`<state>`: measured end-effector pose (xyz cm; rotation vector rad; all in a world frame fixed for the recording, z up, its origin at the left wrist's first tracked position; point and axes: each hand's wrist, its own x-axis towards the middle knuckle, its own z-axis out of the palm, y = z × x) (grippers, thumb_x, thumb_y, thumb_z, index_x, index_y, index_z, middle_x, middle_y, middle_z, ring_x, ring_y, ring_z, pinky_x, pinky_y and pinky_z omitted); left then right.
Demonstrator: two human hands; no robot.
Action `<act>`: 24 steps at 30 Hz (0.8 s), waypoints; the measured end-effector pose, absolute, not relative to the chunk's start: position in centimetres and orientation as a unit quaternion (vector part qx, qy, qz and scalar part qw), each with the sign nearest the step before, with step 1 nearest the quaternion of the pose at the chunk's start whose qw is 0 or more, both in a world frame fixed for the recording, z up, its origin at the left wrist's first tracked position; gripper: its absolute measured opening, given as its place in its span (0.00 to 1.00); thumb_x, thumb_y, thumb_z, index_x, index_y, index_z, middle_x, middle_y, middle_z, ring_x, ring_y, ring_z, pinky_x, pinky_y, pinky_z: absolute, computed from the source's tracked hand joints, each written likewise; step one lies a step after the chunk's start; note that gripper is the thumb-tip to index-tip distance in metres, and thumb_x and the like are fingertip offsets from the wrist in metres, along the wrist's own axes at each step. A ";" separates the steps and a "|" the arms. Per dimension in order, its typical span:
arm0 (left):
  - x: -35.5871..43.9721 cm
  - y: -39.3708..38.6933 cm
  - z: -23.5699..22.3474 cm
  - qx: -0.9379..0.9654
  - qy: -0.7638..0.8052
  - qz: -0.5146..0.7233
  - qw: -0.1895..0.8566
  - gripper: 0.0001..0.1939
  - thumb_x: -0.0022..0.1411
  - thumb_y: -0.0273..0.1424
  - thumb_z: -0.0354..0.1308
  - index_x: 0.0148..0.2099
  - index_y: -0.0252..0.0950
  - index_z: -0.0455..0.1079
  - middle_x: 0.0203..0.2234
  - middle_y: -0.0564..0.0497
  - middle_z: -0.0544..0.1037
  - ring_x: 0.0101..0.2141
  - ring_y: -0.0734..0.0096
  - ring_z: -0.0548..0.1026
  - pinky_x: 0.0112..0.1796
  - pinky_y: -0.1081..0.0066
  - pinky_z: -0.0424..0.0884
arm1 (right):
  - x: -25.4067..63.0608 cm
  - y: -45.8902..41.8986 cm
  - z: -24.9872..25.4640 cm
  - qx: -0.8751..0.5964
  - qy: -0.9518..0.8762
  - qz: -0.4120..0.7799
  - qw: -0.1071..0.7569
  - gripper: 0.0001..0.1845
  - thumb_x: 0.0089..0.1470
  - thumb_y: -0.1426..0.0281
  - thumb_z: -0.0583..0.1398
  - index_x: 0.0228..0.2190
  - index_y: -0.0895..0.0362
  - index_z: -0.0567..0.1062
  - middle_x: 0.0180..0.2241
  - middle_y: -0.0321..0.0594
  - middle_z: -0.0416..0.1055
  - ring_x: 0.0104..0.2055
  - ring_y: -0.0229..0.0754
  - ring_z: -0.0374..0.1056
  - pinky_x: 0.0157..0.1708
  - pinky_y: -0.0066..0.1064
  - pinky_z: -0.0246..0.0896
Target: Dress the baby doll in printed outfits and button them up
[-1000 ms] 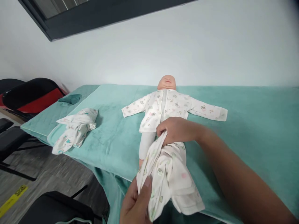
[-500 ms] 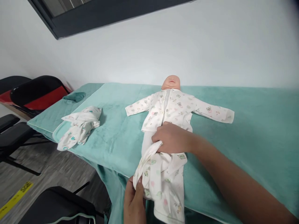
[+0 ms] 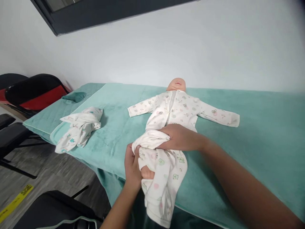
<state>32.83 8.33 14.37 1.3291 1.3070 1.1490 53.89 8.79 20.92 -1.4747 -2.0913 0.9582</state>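
A baby doll (image 3: 177, 85) lies on its back on the teal-covered table (image 3: 250, 140), dressed in a white printed top (image 3: 177, 109) with both sleeves spread out. Over its legs sits a pair of white printed baby trousers (image 3: 162, 171), bunched up and hanging past the table's front edge. My left hand (image 3: 133, 165) is closed on the trousers' left side, thumb tucked into the cloth. My right hand (image 3: 178, 137) grips the gathered waistband at the doll's waist. The doll's legs are hidden under the cloth.
A second bundle of white printed baby clothes (image 3: 78, 128) lies at the table's left end, with a small dark green cloth (image 3: 75, 96) behind it. Black and red chairs (image 3: 33, 92) stand at the left, another black chair (image 3: 54, 210) below. A white wall rises behind.
Both hands have pushed the trousers up toward the doll's waist, bunching the cloth. My left hand rose from the hanging hem to the doll's leg, which is now covered.
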 end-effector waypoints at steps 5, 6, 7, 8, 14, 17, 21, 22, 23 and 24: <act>32.7 13.0 14.4 0.632 0.490 0.440 0.409 0.12 0.63 0.42 0.56 0.38 0.38 0.70 0.32 0.52 0.77 0.36 0.64 0.73 0.40 0.68 0.69 | 54.1 8.8 21.1 -0.527 -0.725 0.397 0.196 0.21 0.53 0.53 0.63 0.44 0.51 0.76 0.44 0.37 0.77 0.44 0.48 0.71 0.41 0.35 0.62; 32.9 13.8 14.6 0.644 0.481 0.430 0.411 0.12 0.63 0.42 0.56 0.39 0.38 0.70 0.33 0.51 0.77 0.37 0.63 0.73 0.40 0.68 0.69 | 54.1 8.8 21.1 -0.536 -0.722 0.395 0.186 0.21 0.53 0.52 0.63 0.43 0.53 0.76 0.43 0.38 0.77 0.43 0.48 0.72 0.40 0.36 0.63; 33.2 14.6 14.8 0.653 0.473 0.423 0.414 0.13 0.63 0.42 0.56 0.39 0.37 0.71 0.33 0.51 0.78 0.37 0.63 0.73 0.41 0.68 0.69 | 54.1 8.8 21.0 -0.547 -0.718 0.391 0.181 0.21 0.54 0.52 0.62 0.42 0.54 0.77 0.42 0.39 0.78 0.42 0.48 0.72 0.39 0.37 0.63; 33.6 15.3 15.1 0.658 0.463 0.418 0.422 0.13 0.62 0.42 0.57 0.39 0.37 0.72 0.33 0.51 0.78 0.37 0.63 0.73 0.41 0.68 0.68 | 54.1 8.8 21.0 -0.552 -0.713 0.392 0.182 0.21 0.54 0.51 0.62 0.41 0.54 0.77 0.41 0.40 0.78 0.42 0.49 0.72 0.40 0.38 0.64; 35.0 16.4 17.4 0.574 0.420 0.405 0.574 0.15 0.54 0.42 0.65 0.33 0.34 0.75 0.27 0.52 0.77 0.30 0.69 0.71 0.34 0.72 0.66 | 54.9 9.2 20.5 -0.492 -0.646 0.515 0.275 0.32 0.53 0.55 0.66 0.57 0.51 0.71 0.52 0.42 0.75 0.52 0.50 0.71 0.50 0.42 0.68; 34.0 15.0 18.7 0.506 0.423 0.392 0.641 0.16 0.51 0.41 0.69 0.31 0.32 0.76 0.20 0.53 0.74 0.23 0.71 0.69 0.30 0.72 0.67 | 55.1 9.4 20.1 -0.500 -0.618 0.512 0.325 0.31 0.53 0.57 0.66 0.57 0.52 0.72 0.54 0.42 0.74 0.55 0.52 0.69 0.54 0.46 0.65; 31.7 12.5 19.6 0.450 0.424 0.411 0.670 0.19 0.48 0.42 0.71 0.36 0.32 0.79 0.25 0.47 0.80 0.31 0.61 0.78 0.35 0.68 0.73 | 54.7 9.3 20.1 -0.485 -0.625 0.514 0.330 0.27 0.56 0.56 0.64 0.55 0.52 0.73 0.54 0.41 0.74 0.55 0.50 0.69 0.56 0.44 0.63; 31.1 11.8 19.6 0.435 0.431 0.413 0.675 0.21 0.47 0.43 0.72 0.38 0.32 0.79 0.28 0.45 0.81 0.35 0.56 0.79 0.37 0.67 0.74 | 54.5 9.2 20.2 -0.486 -0.627 0.513 0.328 0.27 0.56 0.56 0.64 0.55 0.51 0.73 0.54 0.40 0.74 0.55 0.50 0.70 0.56 0.44 0.64; 30.6 11.1 19.5 0.417 0.441 0.413 0.679 0.22 0.46 0.43 0.73 0.39 0.32 0.80 0.30 0.43 0.82 0.38 0.53 0.80 0.38 0.65 0.75 | 54.4 9.2 20.4 -0.491 -0.628 0.510 0.324 0.27 0.56 0.55 0.64 0.55 0.51 0.73 0.53 0.40 0.74 0.54 0.49 0.70 0.55 0.43 0.64; 30.2 10.3 19.4 0.399 0.455 0.414 0.680 0.23 0.45 0.43 0.73 0.39 0.33 0.80 0.31 0.42 0.83 0.40 0.50 0.80 0.39 0.64 0.76 | 54.2 9.1 20.5 -0.498 -0.629 0.505 0.318 0.26 0.56 0.55 0.64 0.53 0.51 0.74 0.52 0.40 0.74 0.53 0.49 0.71 0.54 0.42 0.64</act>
